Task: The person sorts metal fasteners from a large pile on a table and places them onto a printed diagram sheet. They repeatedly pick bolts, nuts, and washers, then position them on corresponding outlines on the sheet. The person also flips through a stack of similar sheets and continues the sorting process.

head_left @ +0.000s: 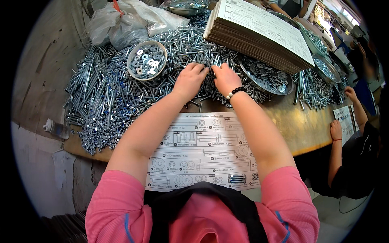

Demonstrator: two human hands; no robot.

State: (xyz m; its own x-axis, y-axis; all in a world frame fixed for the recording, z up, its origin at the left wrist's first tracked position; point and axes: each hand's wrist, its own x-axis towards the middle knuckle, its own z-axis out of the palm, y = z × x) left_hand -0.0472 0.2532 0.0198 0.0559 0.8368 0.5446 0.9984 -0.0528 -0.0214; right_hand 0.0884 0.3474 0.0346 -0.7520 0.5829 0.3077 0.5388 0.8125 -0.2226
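Note:
Both of my arms reach forward to a wide heap of loose bolts (174, 44). On the near middle of the heap, my left hand (189, 81) has its fingers curled down and drawn together among the bolts. Close to its right is my right hand (227, 81), a beaded bracelet at the wrist, with thumb and fingers pinched at the bolts. What either hand grips is too small to make out. Between my forearms lies a printed parts sheet (202, 148) with line drawings. A few bolts (237, 178) rest side by side near its lower right, with small nuts (255, 177) beside them.
A bowl of washers (147, 60) sits in the heap to the left; nuts (99, 129) spread below it. Right of my hands are a metal dish of dark washers (267, 77) and a tall stack of printed sheets (263, 32). A co-worker's hands (336, 129) work far right.

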